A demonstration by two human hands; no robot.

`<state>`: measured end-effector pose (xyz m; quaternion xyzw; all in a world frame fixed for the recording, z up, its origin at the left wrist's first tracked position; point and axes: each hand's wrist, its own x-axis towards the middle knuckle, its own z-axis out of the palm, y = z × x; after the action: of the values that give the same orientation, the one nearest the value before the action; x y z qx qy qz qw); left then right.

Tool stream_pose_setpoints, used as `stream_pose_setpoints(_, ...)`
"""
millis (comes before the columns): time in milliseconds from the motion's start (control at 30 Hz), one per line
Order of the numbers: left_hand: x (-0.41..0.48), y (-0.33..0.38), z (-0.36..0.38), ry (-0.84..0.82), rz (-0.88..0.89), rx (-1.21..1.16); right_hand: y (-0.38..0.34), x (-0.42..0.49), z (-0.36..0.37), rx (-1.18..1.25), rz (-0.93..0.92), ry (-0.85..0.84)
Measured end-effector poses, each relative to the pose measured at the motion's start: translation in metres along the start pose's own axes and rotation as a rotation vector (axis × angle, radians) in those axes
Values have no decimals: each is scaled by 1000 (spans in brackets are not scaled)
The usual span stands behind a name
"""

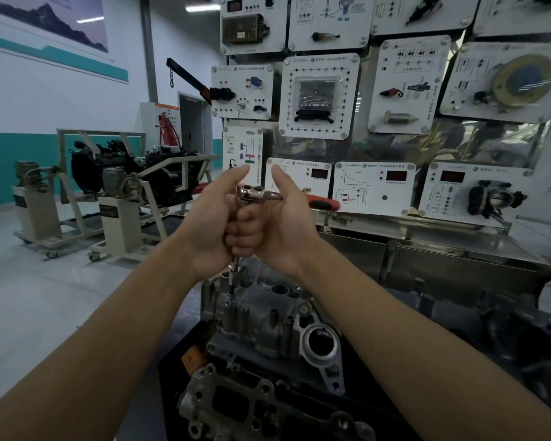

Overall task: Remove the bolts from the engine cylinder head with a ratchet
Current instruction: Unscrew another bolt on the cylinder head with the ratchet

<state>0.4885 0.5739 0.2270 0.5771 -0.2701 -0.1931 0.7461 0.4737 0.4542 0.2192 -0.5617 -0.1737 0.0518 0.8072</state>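
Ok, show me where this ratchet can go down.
Barest: the steel bench top below the training panels, right of the red-handled tool. A narrow strip of black mat lies left of the cylinder head. Over the head it is crowded: left hand and right hand grip the ratchet.

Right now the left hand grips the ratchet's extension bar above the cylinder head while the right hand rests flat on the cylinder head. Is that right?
No. In the head view the right hand is not on the cylinder head; it is raised beside the left hand, its fingers curled round the extension bar under the ratchet. The rest holds.
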Motion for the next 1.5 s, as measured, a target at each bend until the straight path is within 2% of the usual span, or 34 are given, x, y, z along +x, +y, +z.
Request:
stream_pose_setpoints(33,-1,1,0,-65,-23,-44,-1,1,-1,71,75,-44)
stream_pose_setpoints(100,0,3,-3,-77,-44,-43,-3,5,-1,98,130,-41)
stream_pose_setpoints(200,-1,-1,2,67,41,71,-1,4,5,-68,5,45)
stream_pose_setpoints(233,-2,-3,3,144,77,96,1,3,7,-184,-91,96)
stream_pose_setpoints(300,-3,-7,6,225,135,83,7,-3,10,-564,-387,201)
stream_pose_setpoints(367,-1,-9,10,198,207,44,8,-9,9,-1051,-695,227)
stream_pose_setpoints(400,1,-12,14,187,248,46,6,-13,7,-1233,-837,238)
stream_pose_setpoints(433,2,-14,17,197,297,73,4,-15,6,-1318,-938,247)
stream_pose_setpoints(467,1,-16,20,213,333,92,4,-17,4,-1293,-967,244)
stream_pose_setpoints(500,-1,-17,21,214,332,110,3,-19,3,-1162,-911,223)
stream_pose_setpoints(567,-5,-15,13,169,233,161,1,-19,4,-671,-627,136)
stream_pose_setpoints(633,-12,-11,5,97,174,136,-1,-14,2,-245,-242,63)
stream_pose_setpoints(700,-13,-7,2,22,128,71,-6,-11,0,22,52,-29)
stream_pose_setpoints(767,-13,-3,5,-22,90,58,-7,-7,-3,109,138,-59)
stream_pose_setpoints(833,-8,-3,6,7,65,55,-7,-3,-2,70,139,-51)
stream_pose_setpoints(867,-7,-3,6,55,74,66,-5,-3,0,-35,81,-12)
stream_pose_setpoints(900,-7,-5,5,101,101,88,-1,-3,-1,-231,-58,49)
stream_pose_setpoints(933,-8,-7,5,130,134,99,4,-3,-2,-527,-274,139)
stream_pose_setpoints(1000,-6,-12,7,102,190,50,11,-7,-5,-1198,-799,303)
stream_pose_setpoints(1033,-4,-15,8,84,221,40,13,-8,-6,-1337,-965,301)
stream_pose_setpoints(1067,-5,-16,10,81,236,46,13,-8,-7,-1291,-1005,267)
stream_pose_setpoints(1100,-6,-16,12,103,235,75,13,-6,-5,-1094,-917,221)
stream_pose_setpoints(1233,-10,-13,7,119,164,106,2,-4,5,-30,-87,67)
stream_pose_setpoints(1267,-11,-11,6,100,152,66,-1,-2,3,113,34,49)
stream_pose_setpoints(1300,-11,-9,5,87,139,37,-1,-1,4,163,81,46)
stream_pose_setpoints(1333,-12,-8,5,84,122,12,1,0,6,132,77,68)
stream_pose_setpoints(1400,-12,-6,6,137,110,8,7,-1,12,-100,-45,131)
stream_pose_setpoints(1433,-12,-6,7,187,135,36,12,-1,14,-252,-192,155)
stream_pose_setpoints(1500,-8,-8,6,273,205,86,15,-1,4,-633,-624,238)
